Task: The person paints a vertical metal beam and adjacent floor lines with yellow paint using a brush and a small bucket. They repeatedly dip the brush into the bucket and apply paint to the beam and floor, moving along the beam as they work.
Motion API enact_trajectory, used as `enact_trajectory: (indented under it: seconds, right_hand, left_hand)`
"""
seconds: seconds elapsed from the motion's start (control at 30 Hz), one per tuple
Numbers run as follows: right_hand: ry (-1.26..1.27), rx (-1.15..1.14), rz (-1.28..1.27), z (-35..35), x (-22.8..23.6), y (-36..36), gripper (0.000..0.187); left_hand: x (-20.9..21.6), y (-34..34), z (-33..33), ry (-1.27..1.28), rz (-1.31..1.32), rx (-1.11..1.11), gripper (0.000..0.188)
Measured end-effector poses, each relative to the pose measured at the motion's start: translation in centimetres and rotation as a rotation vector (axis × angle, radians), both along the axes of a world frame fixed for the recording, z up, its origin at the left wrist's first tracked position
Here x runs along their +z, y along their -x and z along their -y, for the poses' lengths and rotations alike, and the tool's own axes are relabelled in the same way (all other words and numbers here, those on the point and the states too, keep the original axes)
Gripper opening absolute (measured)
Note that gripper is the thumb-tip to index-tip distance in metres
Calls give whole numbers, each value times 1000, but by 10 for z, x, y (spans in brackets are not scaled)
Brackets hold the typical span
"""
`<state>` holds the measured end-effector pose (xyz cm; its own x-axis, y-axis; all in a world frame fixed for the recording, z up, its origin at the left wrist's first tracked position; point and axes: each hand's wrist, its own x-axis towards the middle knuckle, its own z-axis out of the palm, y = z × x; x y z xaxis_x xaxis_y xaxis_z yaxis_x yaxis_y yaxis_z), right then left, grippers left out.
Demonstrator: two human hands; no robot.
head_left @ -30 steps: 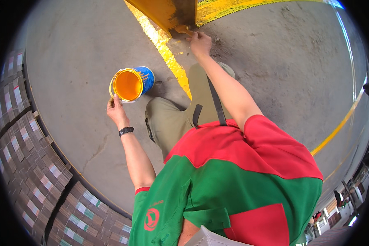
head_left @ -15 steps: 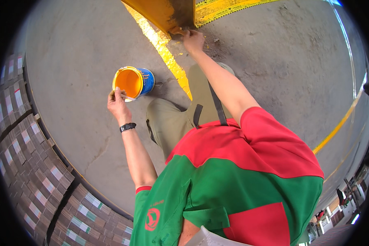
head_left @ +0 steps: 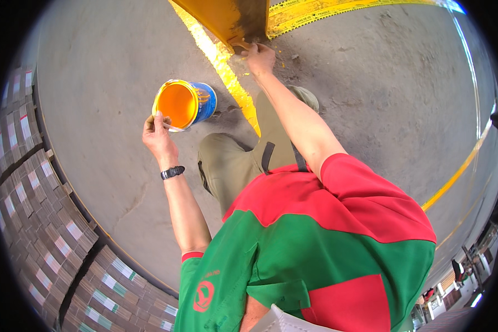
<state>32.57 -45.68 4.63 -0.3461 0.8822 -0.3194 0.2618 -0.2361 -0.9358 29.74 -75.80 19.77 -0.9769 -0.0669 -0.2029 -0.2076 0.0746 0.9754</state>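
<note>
My left hand (head_left: pixel 159 137), a dark watch on its wrist, is closed at the near rim of a blue paint bucket (head_left: pixel 207 102), on what looks like its pale handle. The bucket leans toward me, and its open mouth shows orange-yellow paint inside. Farther ahead, my right hand (head_left: pixel 262 58) pinches a paintbrush (head_left: pixel 240 45), mostly hidden by the fingers. The brush is against the bottom of an upright yellow metal piece (head_left: pixel 213 19), whose side is dark and scuffed near the floor.
A rough yellow floor stripe (head_left: pixel 227 72) runs from the metal piece toward my knees. Yellow printed tape (head_left: pixel 326 12) crosses the floor behind. Stacked brown bundles (head_left: pixel 55 232) line the left side. Another yellow line (head_left: pixel 454 174) lies on the right.
The bucket has shifted slightly right and away from me, and its mouth is turned more toward me. My right hand stays at the metal piece's base with the brush.
</note>
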Motion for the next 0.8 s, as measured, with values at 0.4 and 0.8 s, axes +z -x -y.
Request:
enact_trajectory:
  seconds: [0.4, 0.8]
  right_hand:
    - [-195, 1, 33, -35, 46, -36, 28]
    - [-307, -23, 70, -39, 16, -30, 25]
  left_hand:
    - [-4, -8, -12, -36, -6, -1, 15]
    - [3, -10, -16, -4, -18, -18, 16]
